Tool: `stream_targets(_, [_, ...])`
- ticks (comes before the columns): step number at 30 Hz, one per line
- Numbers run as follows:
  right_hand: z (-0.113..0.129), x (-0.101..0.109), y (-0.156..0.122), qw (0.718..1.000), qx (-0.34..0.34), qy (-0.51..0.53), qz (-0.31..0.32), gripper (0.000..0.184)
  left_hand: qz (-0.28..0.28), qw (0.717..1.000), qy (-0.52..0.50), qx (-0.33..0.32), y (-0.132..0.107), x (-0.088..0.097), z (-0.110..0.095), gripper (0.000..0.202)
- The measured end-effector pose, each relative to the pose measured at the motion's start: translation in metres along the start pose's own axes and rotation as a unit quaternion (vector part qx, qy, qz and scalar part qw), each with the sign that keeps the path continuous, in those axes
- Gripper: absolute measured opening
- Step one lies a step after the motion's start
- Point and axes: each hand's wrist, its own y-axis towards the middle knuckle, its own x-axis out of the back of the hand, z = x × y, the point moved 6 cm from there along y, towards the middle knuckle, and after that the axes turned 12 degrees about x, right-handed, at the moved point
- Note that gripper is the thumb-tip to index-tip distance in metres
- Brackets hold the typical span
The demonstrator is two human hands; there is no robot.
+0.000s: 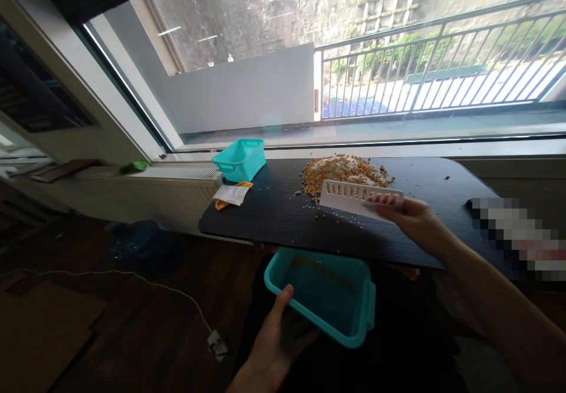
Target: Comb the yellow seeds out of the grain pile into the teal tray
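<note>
My left hand (276, 337) grips the near rim of a teal plastic bin (336, 316), held below the front edge of the black table (274, 216). A thin line of brown grains lies inside the bin. My right hand (415, 222) holds a white slotted plastic scraper (360, 198) flat over the table, just in front of a pile of brown and white grains (342, 172). Loose grains are scattered between the scraper and the pile.
A second teal bin (241, 158) stands at the table's back left corner, with a white packet (230, 194) and an orange cloth (242, 185) beside it. A radiator (154, 187) is to the left. A white cable and plug (216, 343) lie on the floor.
</note>
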Motion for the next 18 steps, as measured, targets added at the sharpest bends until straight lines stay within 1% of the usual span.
stream_targets(2, [-0.001, -0.002, -0.002, 1.0, -0.007, 0.003, 0.002, 0.029, 0.003, 1.0, 0.0, 0.001, 0.0, 0.0, 0.0, 0.061])
stream_targets(5, [0.003, -0.008, -0.008, 1.0, 0.005, -0.004, 0.02, 0.029, 0.003, 1.0, 0.003, 0.004, 0.002, 0.001, 0.0, 0.061])
stream_targets(7, [0.006, -0.011, -0.015, 0.999, 0.007, -0.019, 0.04, 0.031, 0.0, 1.0, 0.005, 0.005, 0.003, 0.002, 0.0, 0.061])
stream_targets(10, [0.01, -0.013, -0.029, 0.996, -0.009, -0.035, 0.077, 0.036, -0.004, 1.0, 0.01, 0.01, 0.005, 0.002, 0.0, 0.06])
stream_targets(13, [0.018, -0.015, -0.043, 0.993, -0.018, -0.023, 0.114, 0.03, -0.006, 1.0, 0.012, 0.014, 0.005, 0.001, 0.0, 0.06])
stream_targets(15, [0.024, -0.015, -0.048, 0.994, -0.021, -0.013, 0.108, 0.027, -0.012, 1.0, 0.012, 0.014, 0.005, 0.001, 0.0, 0.06])
stream_targets(18, [0.029, -0.018, -0.047, 0.997, -0.02, -0.011, 0.072, 0.026, -0.021, 1.0, 0.01, 0.011, 0.005, 0.001, 0.0, 0.06])
